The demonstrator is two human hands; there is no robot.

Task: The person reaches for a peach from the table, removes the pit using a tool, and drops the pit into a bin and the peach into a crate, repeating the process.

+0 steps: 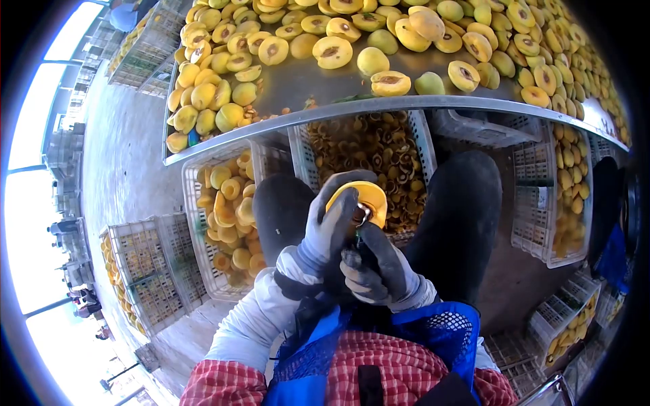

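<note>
Table (406,105) spans top of frame, fruit halves (332,51) on it. Pit crate (365,145) under it at centre; fruit crate (227,210) left.

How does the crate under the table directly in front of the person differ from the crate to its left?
The middle crate holds small brown pits, dark and ring-like; the left crate holds larger bright yellow fruit halves. The middle crate sits mostly under the metal table; the left crate juts out further toward the person. The left hand and right hand work a fruit half over the middle crate. Both crates are white perforated plastic.
</note>
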